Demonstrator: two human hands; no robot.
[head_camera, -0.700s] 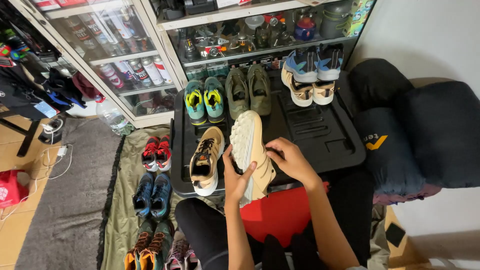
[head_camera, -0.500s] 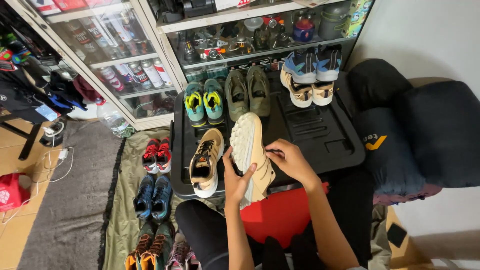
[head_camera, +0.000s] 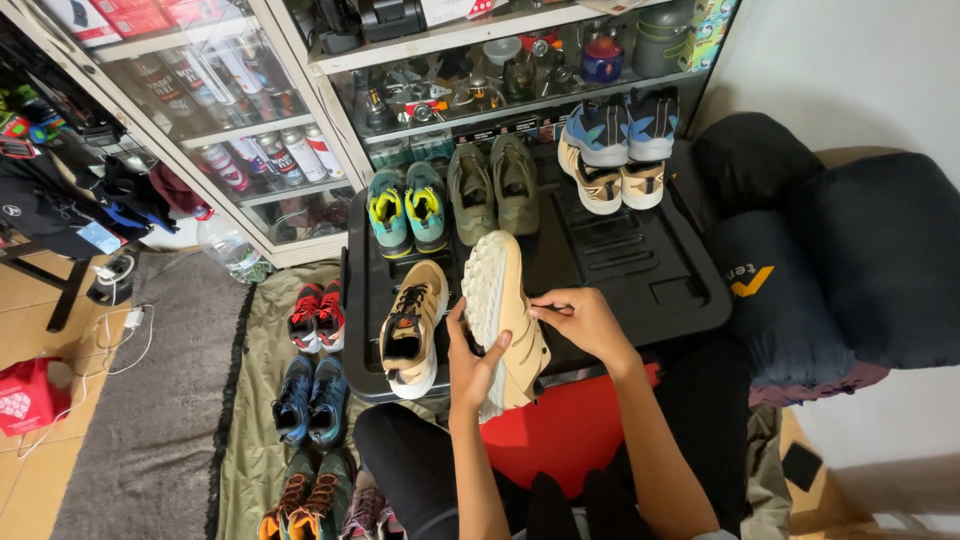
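One tan sneaker (head_camera: 505, 320), held sole-out above the near edge of a black plastic lid (head_camera: 640, 270) that serves as a display surface. Left hand (head_camera: 470, 365) cups the shoe from the heel side, fingers wrapped around the pale lugged sole. Right hand (head_camera: 585, 320) pinches the upper near the collar, fingers curled shut on the fabric. Its mate, a second tan sneaker (head_camera: 410, 330), lies just beside on the lid, laces up.

Handling, judged: light; the foam sole looks thick and stiff enough to carry the weight, the upper soft and likely to fold under a pinch. Best hold is across the sole's midsection or at the heel; the tread gives grip, so it should be no slip risk.

Also on the lid: teal-and-yellow pair (head_camera: 408, 210), olive pair (head_camera: 492, 188), blue-and-cream pair (head_camera: 615, 150). On the green mat (head_camera: 262, 400) at left: red pair (head_camera: 316, 318), blue pair (head_camera: 310, 398). Behind: glass cabinet (head_camera: 300, 120).
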